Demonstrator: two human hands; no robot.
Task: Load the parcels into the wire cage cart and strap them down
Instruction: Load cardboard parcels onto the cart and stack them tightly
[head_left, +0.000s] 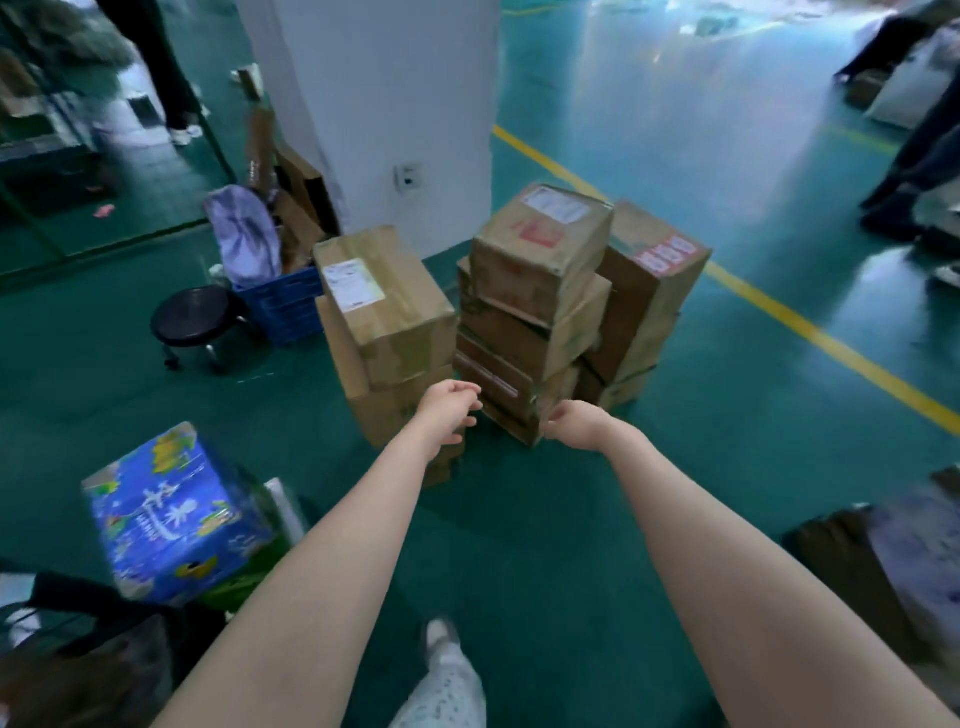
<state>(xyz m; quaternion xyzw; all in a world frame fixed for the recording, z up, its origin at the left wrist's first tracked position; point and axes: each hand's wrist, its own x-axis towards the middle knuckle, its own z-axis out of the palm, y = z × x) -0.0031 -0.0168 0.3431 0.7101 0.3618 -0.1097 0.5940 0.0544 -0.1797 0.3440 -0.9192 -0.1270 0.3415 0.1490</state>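
With fingers (467, 388) of the left hand (449, 415) loosely released and those of the right hand (579, 426) hidden from view, both reach low toward the cardboard parcels (384, 306) stacked on the green floor (519, 519) beside the white pillar (389, 104), where tugging a lower box could topple the crooked middle stack (535, 296).

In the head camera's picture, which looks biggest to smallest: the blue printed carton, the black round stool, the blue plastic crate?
1. Blue printed carton: largest, though nearest the camera.
2-3. Black round stool and blue plastic crate look alike; the crate is partly hidden, so unranked.
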